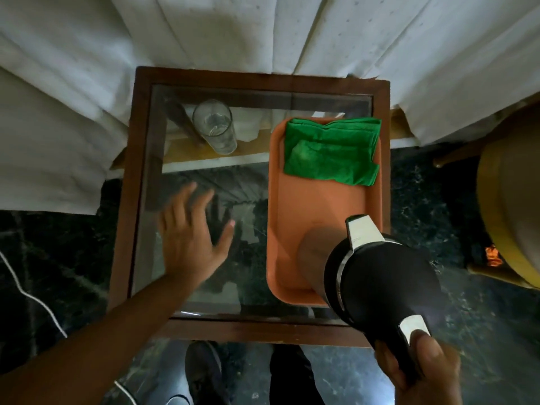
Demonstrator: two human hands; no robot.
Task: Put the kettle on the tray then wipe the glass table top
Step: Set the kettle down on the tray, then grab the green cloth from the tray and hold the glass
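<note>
Kettle (380, 276) over the tray's (292, 206) near end

Right hand (415, 366) grips its handle; left hand (190, 235) spread over the desk (204, 328) — a green cloth (330, 150) fills the tray's far end, a glass (214, 127) stands beside.

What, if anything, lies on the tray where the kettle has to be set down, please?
Nothing visible blocks it. The right hand holds the kettle by its handle over the near end of the orange tray, which is bare there. The folded green cloth covers only the far end. The left hand and the glass are off to the left.
</note>
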